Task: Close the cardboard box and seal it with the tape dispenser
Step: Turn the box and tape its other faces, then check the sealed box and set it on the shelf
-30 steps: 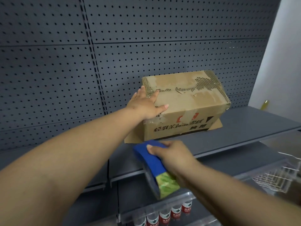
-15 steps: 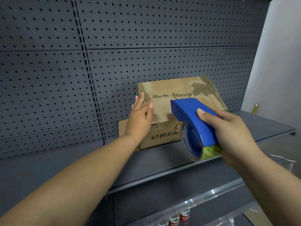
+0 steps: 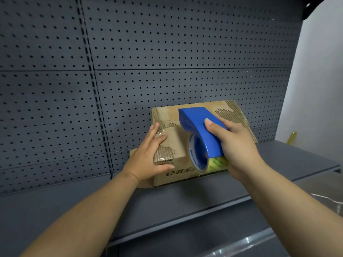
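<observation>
1. Two hands meet at the cardboard box (image 3: 172, 143) in the middle of the frame.
2. The fingers (image 3: 209, 125) of the right hand (image 3: 239, 145) are wrapped tight around the blue handle of the tape dispenser (image 3: 200, 134); one fingertip presses on top of the handle.
3. The left hand (image 3: 148, 156) lies flat with fingers spread on the near left corner of the box, thumb along the front top edge, grasping nothing.
4. The tape dispenser sits on top of the box, right of the left hand, its nose pointing to the upper part of the frame and its roll hanging over the front edge.
5. The box top is closed, with torn patches showing ribbed cardboard; printing runs along the front face.
6. The box rests on a dark grey shelf (image 3: 185, 204) against a perforated back panel (image 3: 167, 43) that fills the upper frame.
7. A yellowish object (image 3: 291, 138), too small to identify, stands at the right edge of the frame.
</observation>
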